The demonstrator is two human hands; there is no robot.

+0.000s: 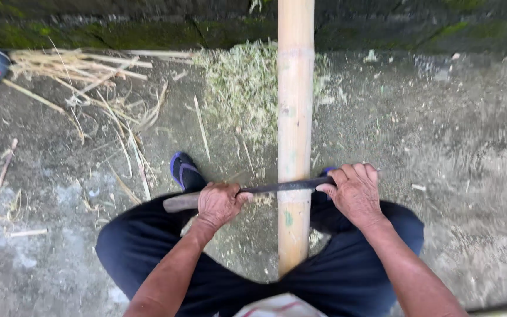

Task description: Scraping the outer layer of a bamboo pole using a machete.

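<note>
Bamboo pole (294,117) under two-handed blade (277,188)

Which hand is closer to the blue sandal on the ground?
Left. The left hand grips the blade's handle end just right of and below the blue sandal. The right hand holds the blade across the bamboo pole, farther off.

The person wears dark navy trousers (148,258), loose over both legs and filling the lower middle of the frame. Both forearms are bare, with no sleeves showing as far up as the bottom edge. The left hand (218,203) and right hand (356,192) carry no gloves, rings or watch. A blue sandal (184,171) with a lighter purple strap sits on the foot just left of centre. At the bottom centre shows a scrap of white cloth (277,306) with red marks.
</note>
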